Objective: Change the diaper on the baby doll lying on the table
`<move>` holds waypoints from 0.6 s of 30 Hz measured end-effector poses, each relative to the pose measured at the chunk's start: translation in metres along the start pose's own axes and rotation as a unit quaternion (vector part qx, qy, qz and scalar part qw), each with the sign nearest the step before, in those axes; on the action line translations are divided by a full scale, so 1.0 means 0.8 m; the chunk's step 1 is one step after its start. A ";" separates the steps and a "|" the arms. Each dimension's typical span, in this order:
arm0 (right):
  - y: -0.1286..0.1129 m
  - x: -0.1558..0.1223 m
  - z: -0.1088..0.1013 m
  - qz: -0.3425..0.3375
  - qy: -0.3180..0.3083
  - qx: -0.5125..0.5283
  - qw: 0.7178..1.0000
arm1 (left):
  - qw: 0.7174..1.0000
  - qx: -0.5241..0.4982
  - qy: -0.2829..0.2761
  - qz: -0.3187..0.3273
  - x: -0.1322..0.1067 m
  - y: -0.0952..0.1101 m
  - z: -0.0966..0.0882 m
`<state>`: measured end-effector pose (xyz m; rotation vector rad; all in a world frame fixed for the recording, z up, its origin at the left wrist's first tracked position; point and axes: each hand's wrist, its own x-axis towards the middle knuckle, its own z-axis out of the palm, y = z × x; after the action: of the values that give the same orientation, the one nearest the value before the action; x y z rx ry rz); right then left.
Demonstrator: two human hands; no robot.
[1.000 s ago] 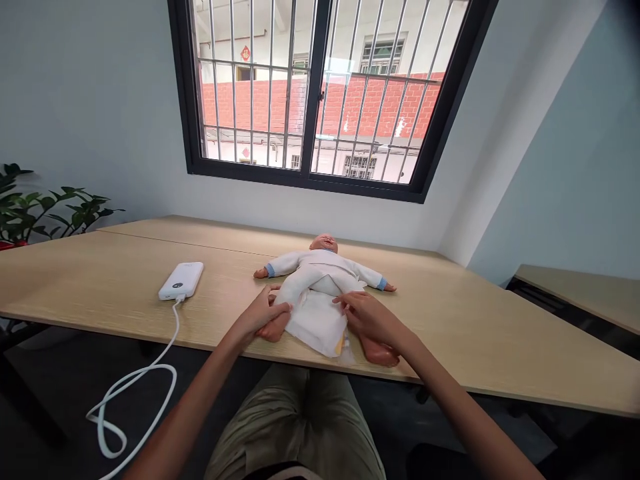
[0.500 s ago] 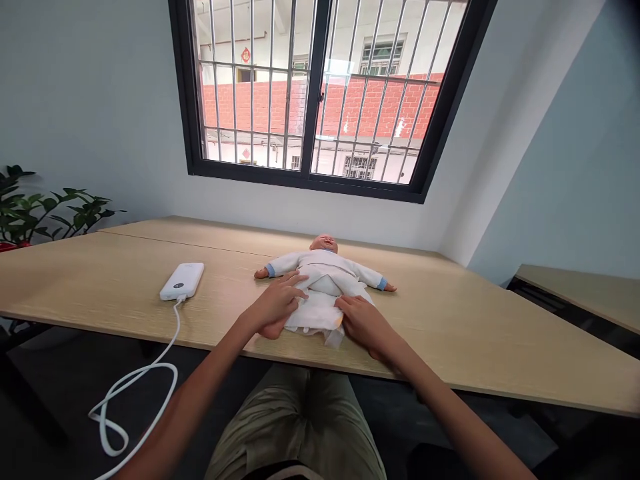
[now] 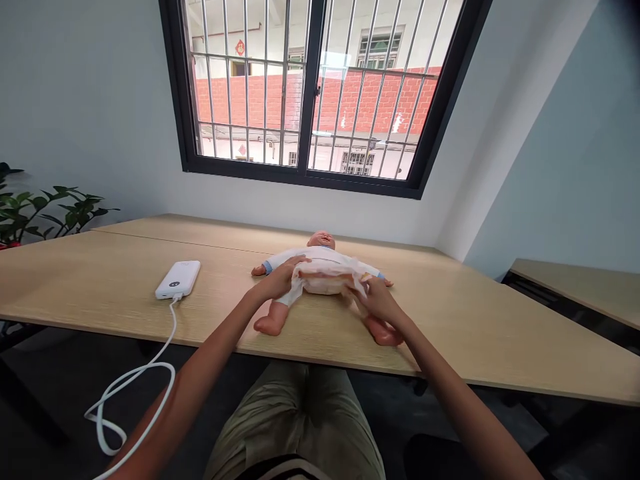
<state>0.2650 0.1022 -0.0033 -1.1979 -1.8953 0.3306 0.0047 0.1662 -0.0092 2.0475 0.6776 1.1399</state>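
Note:
A baby doll (image 3: 271, 321) in a white top with blue cuffs lies on its back on the table, head toward the window and bare legs spread toward me. Over its middle, a white diaper (image 3: 326, 287) is raised and folded up from between the legs. My left hand (image 3: 283, 279) has its fingers closed on the diaper's left edge, thumb side partly hidden. At the opposite edge, my right hand (image 3: 379, 299) pinches the diaper near the doll's hip. The doll's belly is covered by the diaper.
A white power bank (image 3: 179, 279) lies on the wooden table (image 3: 210, 313) to the left, its white cable (image 3: 170, 373) hanging over the front edge. A leafy plant (image 3: 50, 210) stands at far left. Beyond the table is a wall with a barred window (image 3: 305, 177).
Both hands have moved up toward the doll's belly, lifting the diaper's front flap from between the legs. The doll's legs and the tabletop between them now show.

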 end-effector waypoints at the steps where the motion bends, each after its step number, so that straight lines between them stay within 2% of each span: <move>1: 0.004 0.007 -0.001 0.010 0.018 -0.010 1.000 | 1.000 0.003 -0.002 -0.012 0.004 -0.002 -0.001; 4: 0.018 0.029 -0.003 0.045 0.036 0.000 0.998 | 0.997 -0.017 0.008 -0.071 0.015 -0.010 -0.005; 8: 0.028 0.054 -0.002 0.080 0.014 0.078 0.994 | 0.987 -0.110 0.041 -0.106 0.031 -0.020 -0.006; 13: 0.039 0.081 0.012 0.136 0.002 0.142 0.980 | 0.951 -0.225 0.096 -0.190 0.056 -0.039 0.001; 15: 0.047 0.088 0.019 0.181 0.018 0.148 0.972 | 0.940 -0.247 0.113 -0.204 0.064 -0.050 0.007; 18: 0.059 0.094 0.030 0.232 0.037 0.140 0.962 | 0.941 -0.234 0.136 -0.203 0.071 -0.062 0.015</move>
<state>0.2617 0.1936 -0.0076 -1.4246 -1.4284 0.7667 0.0371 0.2341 -0.0234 1.2931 0.8231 1.2041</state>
